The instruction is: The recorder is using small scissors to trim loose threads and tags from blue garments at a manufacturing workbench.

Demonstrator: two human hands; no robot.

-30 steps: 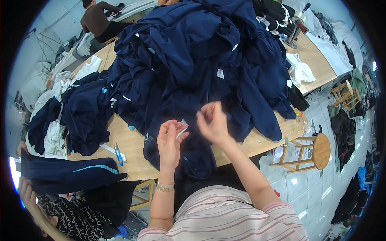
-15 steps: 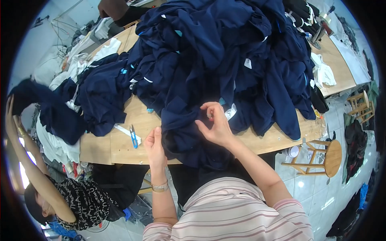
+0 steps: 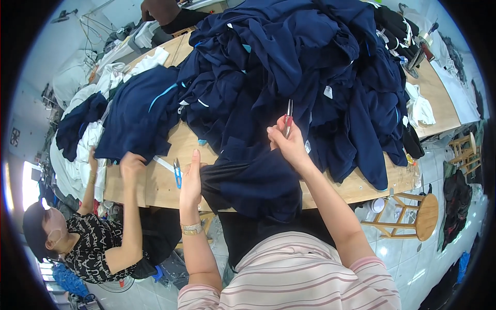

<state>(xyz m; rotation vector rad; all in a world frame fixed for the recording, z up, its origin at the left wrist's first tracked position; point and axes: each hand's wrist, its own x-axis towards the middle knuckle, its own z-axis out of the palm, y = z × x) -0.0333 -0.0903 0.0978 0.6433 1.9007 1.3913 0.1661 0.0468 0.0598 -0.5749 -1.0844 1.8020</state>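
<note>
A navy garment (image 3: 253,178) hangs over the near table edge, between my hands. My left hand (image 3: 190,181) grips its left side, where dark folds bunch toward the palm; the thumb points up. In my right hand (image 3: 289,143) is a pair of red-handled thread snips (image 3: 288,121), blades pointing away from me. The fingers of that hand are also close to the garment's upper edge, and whether they pinch it I cannot tell. Blue-handled thread snips (image 3: 177,174) lie on the table beside my left hand.
A big heap of navy garments (image 3: 289,57) covers the wooden table (image 3: 341,192) ahead. At the left, a co-worker (image 3: 98,232) handles another navy garment (image 3: 139,113). White cloth (image 3: 419,106) lies at the right, and a wooden stool (image 3: 426,217) stands on the floor.
My right hand has turned, so the red snips now show plainly. The garment between my hands is spread wider. The co-worker has lowered the raised arms and laid a navy garment on the table.
</note>
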